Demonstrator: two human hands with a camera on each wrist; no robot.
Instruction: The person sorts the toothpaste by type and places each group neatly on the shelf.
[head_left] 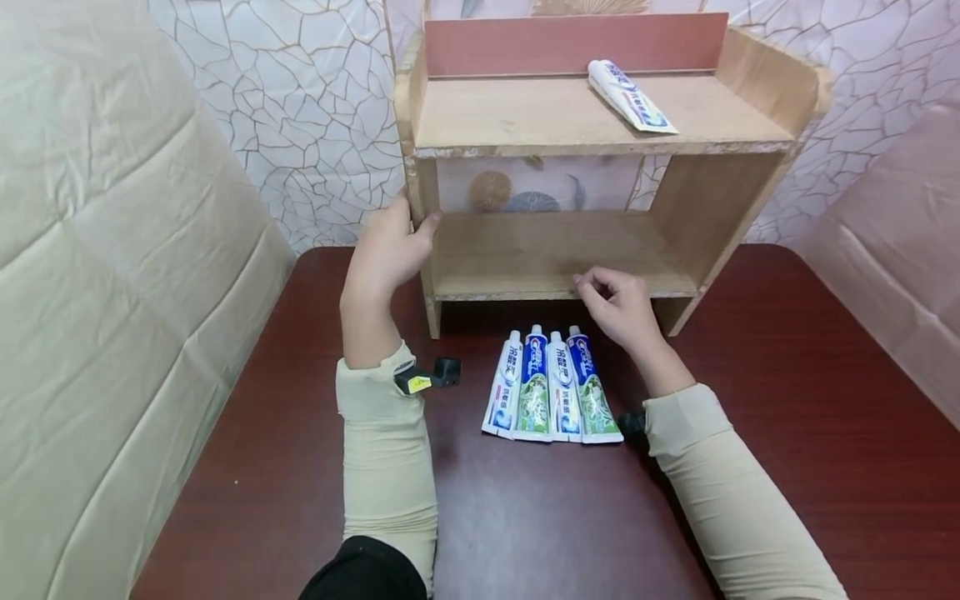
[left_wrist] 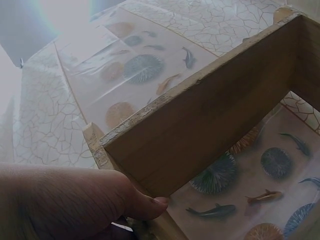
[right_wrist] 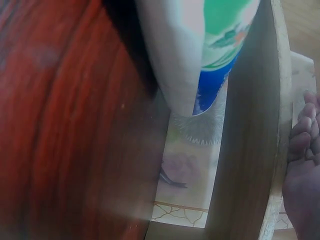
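A small wooden shelf unit [head_left: 525,250] with two tiers stands on the table. My left hand [head_left: 386,250] grips its left side panel, with the thumb [left_wrist: 150,206] lying on the front edge. My right hand [head_left: 618,304], fingers loosely curled, is right at the front edge of the lower board [head_left: 525,258] and shows nothing held. A white-and-blue toothpaste tube [head_left: 630,98] lies on the upper board, right of the middle. Several toothpaste tubes [head_left: 532,383] lie side by side on the table before the unit, white-and-blue alternating with blue-and-green, caps toward it.
The dark red-brown table [head_left: 285,467] extends to both sides of the shelf unit. A pink strip [head_left: 570,46] runs along the back of its upper tier. Behind stands a crackle-patterned backdrop [head_left: 285,108], with padded pale panels [head_left: 97,250] at the left and right.
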